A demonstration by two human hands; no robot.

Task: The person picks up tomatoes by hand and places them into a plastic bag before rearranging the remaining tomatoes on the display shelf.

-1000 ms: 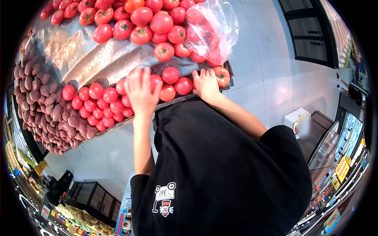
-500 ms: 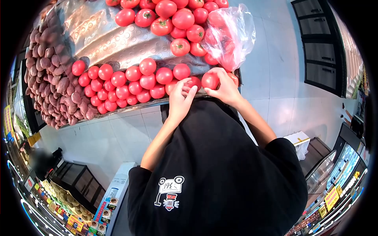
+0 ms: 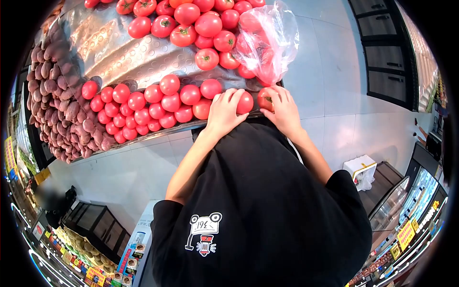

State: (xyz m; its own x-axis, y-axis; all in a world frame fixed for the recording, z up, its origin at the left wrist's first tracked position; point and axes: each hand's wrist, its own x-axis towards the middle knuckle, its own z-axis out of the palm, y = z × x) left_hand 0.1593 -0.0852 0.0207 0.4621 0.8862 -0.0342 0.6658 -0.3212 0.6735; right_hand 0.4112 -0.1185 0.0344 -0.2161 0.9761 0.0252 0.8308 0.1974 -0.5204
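Both my hands are at the right end of the front row of tomatoes [image 3: 162, 103] along the stand's near edge. My left hand [image 3: 224, 114] curls its thumb and fingers around the side of a round red tomato [image 3: 245, 102]. Just to the right, another tomato [image 3: 265, 99] with its stem end showing sits in the grip of my right hand [image 3: 285, 112]. A small gap separates these two tomatoes. Part of the row behind my left hand is hidden.
A clear plastic bag [image 3: 270, 43] with tomatoes lies at the stand's right corner. Beside it are more piled tomatoes [image 3: 208, 25]. Silver padded sheeting [image 3: 124, 52] covers the stand. Purplish sweet potatoes [image 3: 60, 95] fill the left side.
My right hand has let go of one tomato and taken the one to its right. My left hand has moved right onto the released tomato. The view has shifted slightly.
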